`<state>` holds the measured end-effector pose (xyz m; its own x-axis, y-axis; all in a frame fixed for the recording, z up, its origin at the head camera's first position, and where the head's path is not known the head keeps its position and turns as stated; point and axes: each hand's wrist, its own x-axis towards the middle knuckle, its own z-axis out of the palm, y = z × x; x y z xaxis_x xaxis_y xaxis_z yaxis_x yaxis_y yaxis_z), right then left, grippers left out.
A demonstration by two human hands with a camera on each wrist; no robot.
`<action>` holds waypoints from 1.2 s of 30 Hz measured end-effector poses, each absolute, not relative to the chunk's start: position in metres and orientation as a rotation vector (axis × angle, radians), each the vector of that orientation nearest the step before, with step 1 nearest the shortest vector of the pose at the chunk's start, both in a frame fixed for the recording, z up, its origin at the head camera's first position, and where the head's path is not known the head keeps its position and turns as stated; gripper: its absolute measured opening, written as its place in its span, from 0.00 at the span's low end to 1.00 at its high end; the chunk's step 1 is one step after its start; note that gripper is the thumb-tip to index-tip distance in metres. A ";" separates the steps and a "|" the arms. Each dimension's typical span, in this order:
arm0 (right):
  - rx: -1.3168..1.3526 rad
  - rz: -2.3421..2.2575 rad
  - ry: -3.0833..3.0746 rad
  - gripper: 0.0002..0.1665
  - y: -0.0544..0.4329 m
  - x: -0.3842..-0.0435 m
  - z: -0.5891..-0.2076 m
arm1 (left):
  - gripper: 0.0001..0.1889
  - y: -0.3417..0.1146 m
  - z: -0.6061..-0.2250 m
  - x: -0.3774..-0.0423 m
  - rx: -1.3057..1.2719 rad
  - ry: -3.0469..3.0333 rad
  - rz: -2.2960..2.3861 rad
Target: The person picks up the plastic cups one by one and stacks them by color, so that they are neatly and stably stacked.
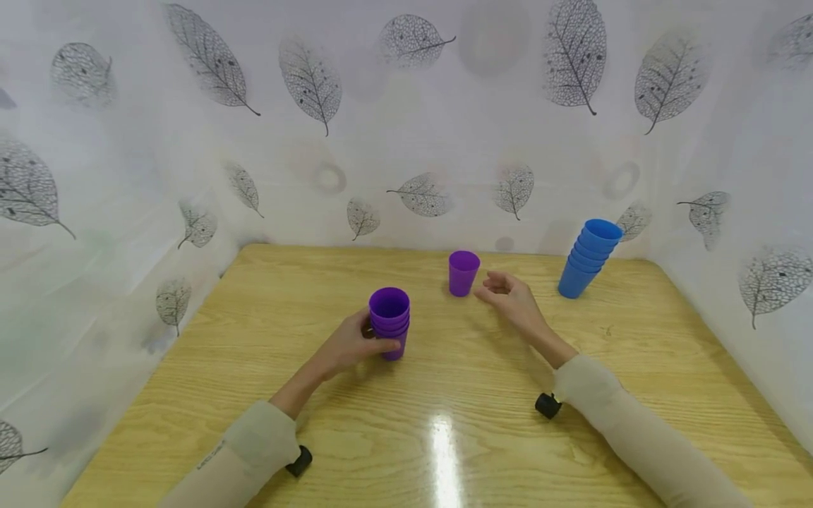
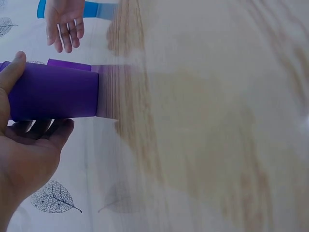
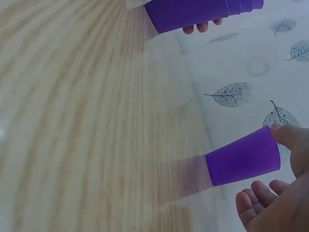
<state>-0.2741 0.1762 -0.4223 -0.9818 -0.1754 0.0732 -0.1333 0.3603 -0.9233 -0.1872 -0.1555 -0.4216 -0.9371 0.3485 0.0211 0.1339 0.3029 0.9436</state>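
My left hand point(image 1: 356, 346) grips a stack of nested purple cups point(image 1: 389, 317), thumb on the near side and fingers round the far side. In the left wrist view, the stack point(image 2: 58, 92) stands upright, its base close to the tabletop. A single purple cup point(image 1: 463, 274) stands mouth up farther back, to the right of the stack. Just right of that cup is my right hand point(image 1: 510, 298), fingers loosely bent and holding nothing. From the right wrist, the thumb lies near the rim of the lone cup point(image 3: 246, 157), with the other fingers below it in that view.
A tall stack of nested blue cups point(image 1: 587, 257) stands at the back right of the wooden table point(image 1: 305, 275). White sheeting with a leaf print point(image 1: 419, 127) encloses the back and sides. A black object point(image 1: 547, 405) hangs by the right cuff.
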 end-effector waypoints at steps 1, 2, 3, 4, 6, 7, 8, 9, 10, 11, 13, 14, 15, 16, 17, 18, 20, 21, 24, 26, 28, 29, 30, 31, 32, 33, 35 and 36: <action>-0.292 -1.722 2.568 0.40 0.176 -0.276 -0.422 | 0.36 -0.156 -0.421 -0.187 0.447 2.377 1.698; -0.293 -1.717 2.574 0.41 0.176 -0.278 -0.423 | 0.36 -0.155 -0.421 -0.187 0.448 2.376 1.702; -0.297 -1.707 2.585 0.41 0.175 -0.280 -0.423 | 0.36 -0.155 -0.420 -0.186 0.448 2.373 1.707; -0.300 -1.704 2.591 0.42 0.174 -0.281 -0.423 | 0.36 -0.155 -0.420 -0.186 0.448 2.371 1.713; -0.308 -1.708 2.591 0.44 0.172 -0.285 -0.423 | 0.36 -0.156 -0.420 -0.186 0.451 2.362 1.730; -0.317 -1.715 2.587 0.45 0.170 -0.285 -0.422 | 0.37 -0.156 -0.420 -0.186 0.454 2.356 1.738; -0.322 -1.720 2.583 0.45 0.169 -0.287 -0.423 | 0.37 -0.156 -0.420 -0.186 0.457 2.355 1.743; -0.330 -1.729 2.578 0.46 0.168 -0.287 -0.423 | 0.37 -0.156 -0.420 -0.187 0.459 2.354 1.748; -0.333 -1.740 2.573 0.46 0.166 -0.289 -0.423 | 0.36 -0.156 -0.420 -0.187 0.462 2.355 1.751; -0.339 -1.748 2.568 0.47 0.165 -0.290 -0.423 | 0.36 -0.156 -0.420 -0.187 0.463 2.354 1.756; -0.348 -1.757 2.566 0.47 0.162 -0.291 -0.424 | 0.36 -0.157 -0.420 -0.186 0.465 2.361 1.755; -0.344 -1.766 2.564 0.47 0.162 -0.293 -0.426 | 0.35 -0.157 -0.421 -0.186 0.467 2.363 1.755; -0.343 -1.775 2.562 0.46 0.160 -0.294 -0.426 | 0.35 -0.157 -0.421 -0.186 0.472 2.361 1.756; -0.339 -1.781 2.564 0.46 0.159 -0.295 -0.427 | 0.35 -0.157 -0.421 -0.186 0.476 2.360 1.756; -0.344 -1.787 2.564 0.45 0.158 -0.296 -0.428 | 0.34 -0.157 -0.422 -0.187 0.480 2.360 1.756; -0.346 -1.795 2.566 0.44 0.157 -0.298 -0.429 | 0.34 -0.157 -0.422 -0.187 0.486 2.359 1.755; -0.354 -1.816 2.564 0.43 0.155 -0.300 -0.430 | 0.34 -0.158 -0.423 -0.187 0.496 2.359 1.752; -0.360 -1.821 2.563 0.42 0.153 -0.302 -0.430 | 0.34 -0.158 -0.423 -0.188 0.499 2.360 1.751; -0.391 -1.830 2.562 0.41 0.150 -0.304 -0.430 | 0.34 -0.158 -0.423 -0.188 0.497 2.368 1.741; -0.403 -1.831 2.564 0.40 0.148 -0.305 -0.430 | 0.34 -0.159 -0.423 -0.188 0.491 2.375 1.736; -0.411 -1.827 2.573 0.40 0.145 -0.307 -0.429 | 0.34 -0.159 -0.423 -0.189 0.489 2.379 1.733; -0.412 -1.826 2.577 0.40 0.144 -0.307 -0.429 | 0.34 -0.159 -0.423 -0.189 0.488 2.380 1.734; -0.410 -1.828 2.576 0.40 0.143 -0.308 -0.429 | 0.34 -0.158 -0.423 -0.189 0.487 2.378 1.737; -0.404 -1.835 2.572 0.40 0.142 -0.309 -0.429 | 0.34 -0.158 -0.423 -0.188 0.493 2.379 1.737; -0.401 -1.836 2.571 0.40 0.141 -0.310 -0.429 | 0.34 -0.158 -0.423 -0.188 0.494 2.379 1.737; -0.401 -1.837 2.572 0.40 0.140 -0.311 -0.429 | 0.34 -0.158 -0.423 -0.188 0.497 2.377 1.738; -0.395 -1.848 2.567 0.40 0.138 -0.312 -0.429 | 0.33 -0.158 -0.422 -0.188 0.498 2.379 1.738; -0.391 -1.848 2.569 0.40 0.137 -0.313 -0.430 | 0.33 -0.158 -0.422 -0.188 0.500 2.379 1.738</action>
